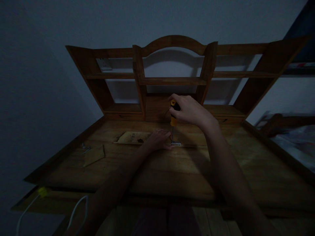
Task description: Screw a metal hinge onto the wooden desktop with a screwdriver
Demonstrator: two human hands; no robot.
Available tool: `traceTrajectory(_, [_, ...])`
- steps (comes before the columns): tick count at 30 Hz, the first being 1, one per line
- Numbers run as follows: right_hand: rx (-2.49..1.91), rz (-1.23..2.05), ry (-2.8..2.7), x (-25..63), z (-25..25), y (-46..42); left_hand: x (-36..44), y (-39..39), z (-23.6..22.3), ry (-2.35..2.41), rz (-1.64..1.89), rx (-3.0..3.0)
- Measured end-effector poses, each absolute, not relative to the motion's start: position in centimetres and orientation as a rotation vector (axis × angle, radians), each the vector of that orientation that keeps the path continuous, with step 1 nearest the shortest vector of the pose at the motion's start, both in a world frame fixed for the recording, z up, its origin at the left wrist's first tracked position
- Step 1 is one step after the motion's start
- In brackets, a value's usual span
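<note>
A screwdriver [173, 121] with a yellow and black handle stands nearly upright in my right hand [188, 108], its fingers closed around the handle top. The shaft runs down to a small metal piece [176, 143], possibly a hinge or bracket; where exactly the tip touches is too dark to make out. This piece sits at the near edge of a narrow wooden board [126, 137] lying on the desk [157, 173]. My left hand [158, 139] is closed over the board, fingertips beside the metal piece and the screwdriver's lower shaft. The hand covers part of the board.
A wooden shelf unit [173, 81] rises along the desk's back, against the wall. Left on the desktop lie a thin wooden piece [94, 155] and some small metal parts [85, 149]. At front left are a yellow object [43, 191] and a white cable [78, 205].
</note>
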State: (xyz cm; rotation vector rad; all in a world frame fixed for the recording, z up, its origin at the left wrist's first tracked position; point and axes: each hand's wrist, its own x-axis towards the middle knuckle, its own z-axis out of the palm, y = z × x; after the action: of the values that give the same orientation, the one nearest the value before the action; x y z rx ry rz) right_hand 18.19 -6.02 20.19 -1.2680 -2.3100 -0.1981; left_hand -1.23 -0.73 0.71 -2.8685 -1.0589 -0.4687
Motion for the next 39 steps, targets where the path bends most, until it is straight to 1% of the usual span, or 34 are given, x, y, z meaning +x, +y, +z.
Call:
traceTrajectory(5, [-1.344,-0.248,-2.310,18.38,20.11,-6.11,-1.29,-0.80,0.69,-1.065,-0.447,-2.856])
traceTrajectory(11, [-1.275,-0.126,-2.328,18.36,20.45,-6.34,-1.26,-0.81,0.67,-1.067,-0.438,-2.846])
traceTrajectory(17, [-1.324,-0.201,-2.311,18.34,20.28,-6.30,-1.34,-0.85,0.59,-1.087,-0.448,-2.855])
traceTrajectory(27, [-1.203,-0.124,-2.337,18.37,20.02,-6.05,-1.32,-0.79,0.55,-1.070,-0.443,-2.859])
traceTrajectory(34, [-1.278,-0.159,-2.324,18.40,19.98,-5.99,-1.41,-0.79,0.58,-1.060,-0.451,-2.853])
traceTrajectory(39, [-1.233,-0.068,-2.330,18.20,20.20,-6.28,-1.42,-0.72,0.57,-1.044,-0.430,-2.856])
